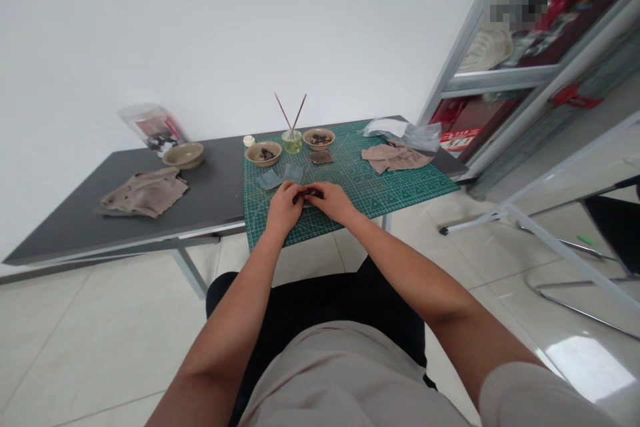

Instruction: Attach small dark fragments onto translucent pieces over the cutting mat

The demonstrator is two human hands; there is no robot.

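My left hand and my right hand meet low over the front of a green cutting mat. Between them is a small dark reddish-brown piece, and the fingers of both hands are closed on it. Its exact kind is too small to make out, and fingers cover part of it. Just beyond the hands lie two bluish-grey translucent squares and a flat brown square. Behind these, a bowl and a second bowl contain dark pieces.
A glass jar of yellowish liquid with two thin sticks stands between the bowls. A brown cloth and clear plastic bag lie right. Leftward are another bowl, a cloth and a bag, near the wall.
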